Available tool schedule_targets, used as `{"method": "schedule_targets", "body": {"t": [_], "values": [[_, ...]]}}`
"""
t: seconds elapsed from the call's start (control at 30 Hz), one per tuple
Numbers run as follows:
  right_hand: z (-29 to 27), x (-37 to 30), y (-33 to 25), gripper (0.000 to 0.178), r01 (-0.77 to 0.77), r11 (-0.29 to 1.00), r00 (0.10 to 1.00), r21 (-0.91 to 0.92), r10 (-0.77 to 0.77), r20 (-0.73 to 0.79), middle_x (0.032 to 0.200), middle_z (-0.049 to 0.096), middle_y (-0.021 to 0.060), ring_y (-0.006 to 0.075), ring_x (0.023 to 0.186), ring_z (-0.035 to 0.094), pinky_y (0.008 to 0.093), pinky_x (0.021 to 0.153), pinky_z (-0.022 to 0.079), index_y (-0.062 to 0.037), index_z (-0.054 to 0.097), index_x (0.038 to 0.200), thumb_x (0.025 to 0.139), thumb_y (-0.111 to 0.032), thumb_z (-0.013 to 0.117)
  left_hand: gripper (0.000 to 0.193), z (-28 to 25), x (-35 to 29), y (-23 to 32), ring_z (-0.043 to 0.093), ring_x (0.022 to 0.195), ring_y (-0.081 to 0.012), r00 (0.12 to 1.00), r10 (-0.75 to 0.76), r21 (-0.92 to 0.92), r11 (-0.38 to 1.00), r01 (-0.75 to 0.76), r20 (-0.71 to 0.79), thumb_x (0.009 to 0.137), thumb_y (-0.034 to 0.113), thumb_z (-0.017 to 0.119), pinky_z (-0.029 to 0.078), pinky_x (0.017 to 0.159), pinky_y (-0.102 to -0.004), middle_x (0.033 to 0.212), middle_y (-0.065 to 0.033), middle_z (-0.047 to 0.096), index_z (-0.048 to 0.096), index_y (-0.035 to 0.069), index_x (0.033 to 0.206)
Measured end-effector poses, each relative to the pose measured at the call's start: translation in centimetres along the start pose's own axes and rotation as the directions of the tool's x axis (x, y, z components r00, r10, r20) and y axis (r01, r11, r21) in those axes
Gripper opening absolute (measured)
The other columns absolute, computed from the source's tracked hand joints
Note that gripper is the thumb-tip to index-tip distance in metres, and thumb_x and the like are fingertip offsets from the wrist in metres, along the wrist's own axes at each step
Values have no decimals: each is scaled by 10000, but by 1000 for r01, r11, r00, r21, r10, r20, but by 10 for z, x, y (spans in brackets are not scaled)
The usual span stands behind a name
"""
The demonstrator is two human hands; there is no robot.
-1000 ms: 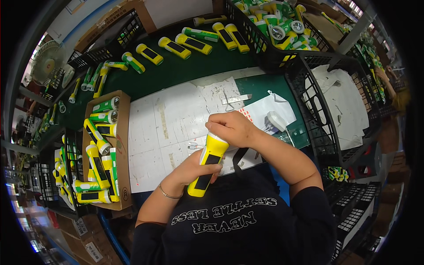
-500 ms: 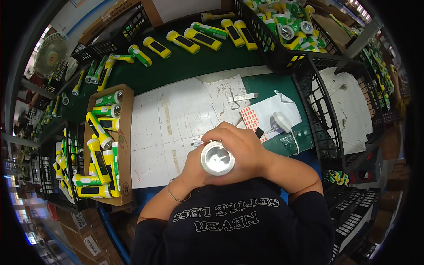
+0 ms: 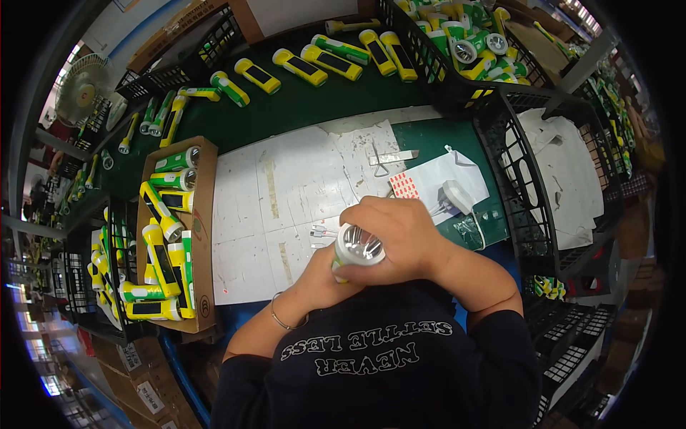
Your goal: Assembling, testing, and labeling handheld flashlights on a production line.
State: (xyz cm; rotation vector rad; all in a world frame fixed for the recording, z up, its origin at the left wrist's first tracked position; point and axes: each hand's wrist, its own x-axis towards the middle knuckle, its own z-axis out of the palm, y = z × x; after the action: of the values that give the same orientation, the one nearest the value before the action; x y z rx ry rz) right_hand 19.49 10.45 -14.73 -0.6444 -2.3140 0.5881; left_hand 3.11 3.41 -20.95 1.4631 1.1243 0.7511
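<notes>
Close to my torso, both hands are closed around a flashlight (image 3: 359, 245) with a white rim and a clear, shiny lens facing up and tilted. My right hand (image 3: 400, 232) wraps round its head from the right, fingers over the far side and thumb on the near side. From the left, my left hand (image 3: 319, 277) grips lower on its body, where a bit of green and yellow shows. Most of the body is hidden by my hands. Just beyond my left hand lie small cable plugs (image 3: 321, 231) on the white work sheet (image 3: 243, 207).
Left stands a cardboard box (image 3: 205, 236) of yellow-green flashlights. More flashlights (image 3: 298, 66) lie along the green surface (image 3: 279, 111) at the back. Black crates (image 3: 525, 193) stand at right. A white adapter (image 3: 457, 194), red-dotted sheet (image 3: 404, 186) and metal blade (image 3: 394, 157) lie right of centre.
The flashlight has tilted, and its head moved slightly right and up. My right hand has shifted its grip round the head. Flashlights at the back have slid slightly right.
</notes>
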Motion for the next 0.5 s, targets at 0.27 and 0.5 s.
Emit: {"method": "schedule_targets", "body": {"t": [0.27,0.5], "values": [[7,-4,26,376,-88,996,986,-6,88,140,639,579,82,268,537,578,329,466,439,-54,600,816,675,-396,671,300,-20,1,12,551,552,-145,818,-26,-618,640,455,575,692,85,699,450,516,-252,667,-76,549,518,-18,906],[10,13,17,425,124,965,992,232,-111,-68,761,574,53,235,623,583,315,525,466,-80,579,953,611,-304,694,360,-21,9,0,603,740,-190,875,163,-573,806,148,455,719,146,692,483,680,-280,829,-93,609,543,18,1020]]}}
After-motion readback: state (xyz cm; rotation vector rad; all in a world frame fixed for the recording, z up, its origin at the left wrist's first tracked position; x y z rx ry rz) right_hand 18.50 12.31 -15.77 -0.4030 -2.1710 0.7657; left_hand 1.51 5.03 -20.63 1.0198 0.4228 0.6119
